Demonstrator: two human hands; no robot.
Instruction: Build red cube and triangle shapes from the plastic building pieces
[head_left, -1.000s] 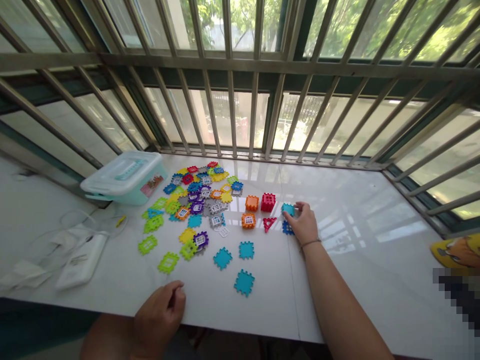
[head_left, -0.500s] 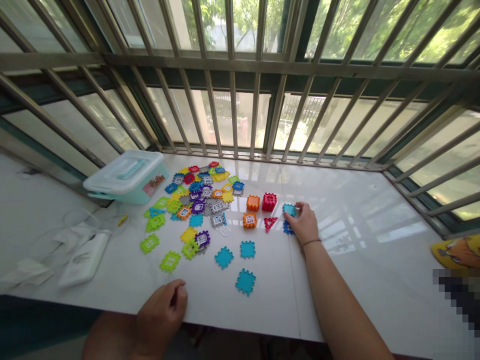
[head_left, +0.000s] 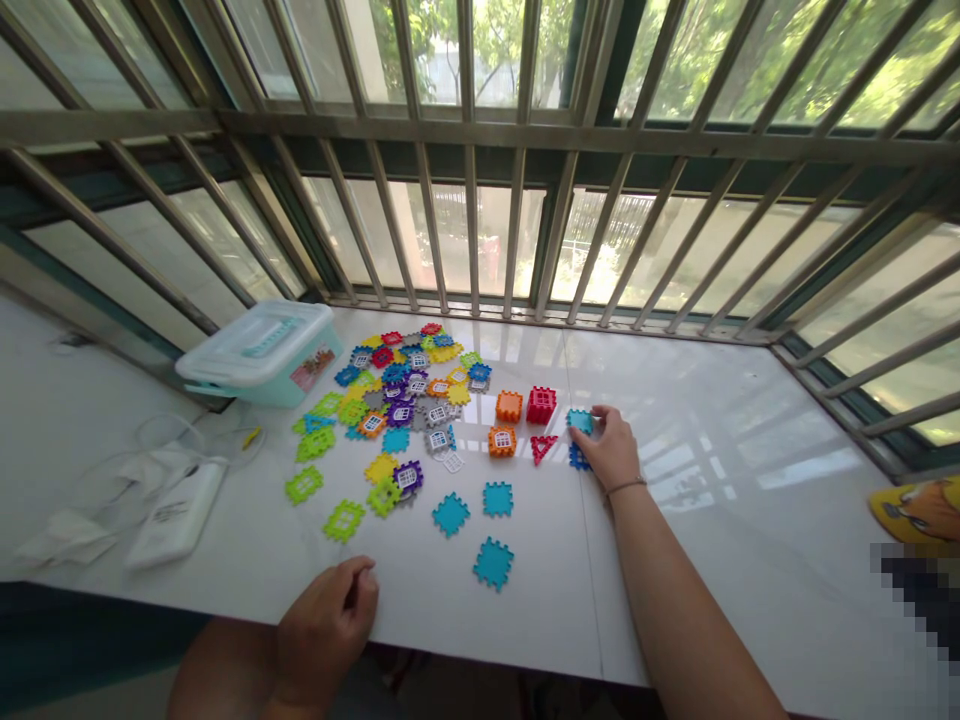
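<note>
My right hand (head_left: 615, 450) reaches out over the white table (head_left: 712, 480) and pinches a teal block (head_left: 578, 421), which stands beside a red cube (head_left: 541, 404). A blue tile (head_left: 576, 458) lies under the palm's left edge. My left hand (head_left: 328, 628) rests curled at the table's near edge, its fingers closed, with nothing visible in them. A red triangle piece (head_left: 542, 446), two orange cubes (head_left: 508, 405) and three flat teal tiles (head_left: 493, 562) lie between the hands.
A heap of coloured interlocking tiles (head_left: 397, 400) spreads across the left middle. A lidded pale teal box (head_left: 259, 352) stands at the back left. A white device with cables (head_left: 176, 512) lies at the left. Metal window bars (head_left: 480, 200) close off the far side.
Both hands stay nearly still. The view has drifted slightly, so everything sits a little to the right.
</note>
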